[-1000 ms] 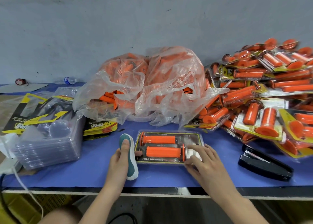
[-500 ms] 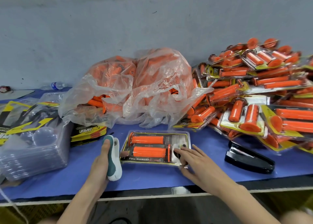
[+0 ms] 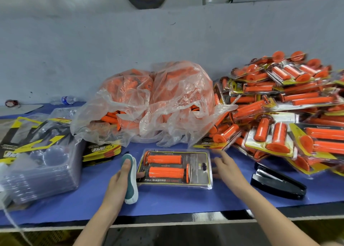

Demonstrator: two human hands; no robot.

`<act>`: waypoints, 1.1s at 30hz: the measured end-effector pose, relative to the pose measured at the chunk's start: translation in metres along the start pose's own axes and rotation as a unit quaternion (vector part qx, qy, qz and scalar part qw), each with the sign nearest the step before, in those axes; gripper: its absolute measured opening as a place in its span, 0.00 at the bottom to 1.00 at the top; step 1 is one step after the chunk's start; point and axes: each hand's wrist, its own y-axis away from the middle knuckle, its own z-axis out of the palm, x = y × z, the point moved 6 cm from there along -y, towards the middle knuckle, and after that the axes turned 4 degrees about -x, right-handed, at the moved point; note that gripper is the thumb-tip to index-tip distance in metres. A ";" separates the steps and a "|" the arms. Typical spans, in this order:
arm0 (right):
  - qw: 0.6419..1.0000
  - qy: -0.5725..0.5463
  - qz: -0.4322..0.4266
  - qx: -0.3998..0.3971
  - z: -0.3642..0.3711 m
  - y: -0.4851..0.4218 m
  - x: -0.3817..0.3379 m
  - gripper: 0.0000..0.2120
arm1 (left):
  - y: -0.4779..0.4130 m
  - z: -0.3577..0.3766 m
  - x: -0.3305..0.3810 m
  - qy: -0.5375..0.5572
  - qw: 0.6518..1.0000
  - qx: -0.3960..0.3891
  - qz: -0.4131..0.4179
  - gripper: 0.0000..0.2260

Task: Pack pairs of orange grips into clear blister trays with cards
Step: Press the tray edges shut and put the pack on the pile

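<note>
Blister tray (image 3: 175, 168) flat on blue table (image 3: 186, 199), near centre, long axis running left to right. Two orange grips (image 3: 164, 158) inside, parallel, lengthwise left-right; far one flanged at left end, near one (image 3: 167, 172) flanged at right. Card under them printed "FULL DIAMOND" along near edge. Left hand (image 3: 119, 182) wrapped around white-and-teal tool (image 3: 130, 178) just left of tray, thumb on top, fingertips touching tray's left edge. Right hand (image 3: 229, 169) spread, blurred, at tray's right edge; contact unclear. "PRO TAPER" readable upside down on yellow-black cards (image 3: 101, 150) at left. Empty clear trays (image 3: 39, 173) stacked far left. Black stapler (image 3: 277, 185) right. Packed packs (image 3: 279, 115) heaped far right; plastic bag (image 3: 154, 104) of loose grips behind.
</note>
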 end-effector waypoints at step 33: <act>0.974 0.195 0.100 0.056 0.033 0.019 -0.018 0.13 | 0.063 0.012 0.043 -0.064 0.997 -0.039 -0.016 0.33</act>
